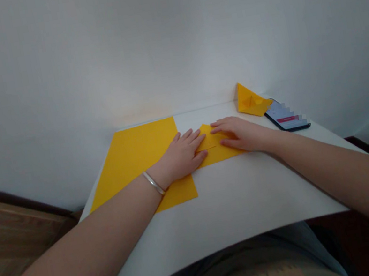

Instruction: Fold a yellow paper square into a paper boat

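Note:
A folded piece of yellow paper point(221, 152) lies on the white table, its top coming to a point and a straight fold edge running across it. My left hand point(185, 153) rests flat on its left side, fingers spread, with the wrist over a larger yellow sheet. On the right side of the folded paper lies my right hand point(232, 133), fingers stretched out and slightly apart, thumb toward the lower edge. Both hands cover the side corners of the paper. Neither hand grips anything.
A large flat yellow sheet point(137, 153) lies at the left. At the back right stands a folded yellow paper boat point(248, 103), touching a phone point(284, 118) with a lit screen. The white table point(245, 198) meets a wall point(167, 41) at the back.

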`<control>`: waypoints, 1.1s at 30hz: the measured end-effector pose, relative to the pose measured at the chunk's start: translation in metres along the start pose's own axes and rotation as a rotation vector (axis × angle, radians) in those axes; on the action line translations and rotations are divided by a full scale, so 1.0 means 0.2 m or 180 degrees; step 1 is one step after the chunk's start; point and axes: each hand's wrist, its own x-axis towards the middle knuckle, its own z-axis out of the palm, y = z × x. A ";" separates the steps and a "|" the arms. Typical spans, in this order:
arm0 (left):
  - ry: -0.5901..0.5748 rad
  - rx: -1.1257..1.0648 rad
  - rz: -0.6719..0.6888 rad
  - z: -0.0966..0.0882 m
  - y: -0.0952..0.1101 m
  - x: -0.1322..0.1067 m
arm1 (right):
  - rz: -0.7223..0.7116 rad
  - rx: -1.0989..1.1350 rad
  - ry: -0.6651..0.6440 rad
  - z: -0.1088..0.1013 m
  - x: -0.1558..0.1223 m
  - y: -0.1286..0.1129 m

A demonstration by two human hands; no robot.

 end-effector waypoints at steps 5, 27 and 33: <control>-0.0102 0.0014 -0.0063 0.00 0.01 0.01 | -0.0214 -0.0171 -0.0321 0.03 0.01 -0.08; 0.0160 0.0154 0.0117 -0.03 0.00 -0.01 | -0.0275 -0.0648 -0.0829 -0.13 -0.05 -0.19; 0.0139 -0.0025 0.0601 -0.04 0.01 -0.02 | -0.0245 -0.0400 -0.0825 -0.13 -0.04 -0.16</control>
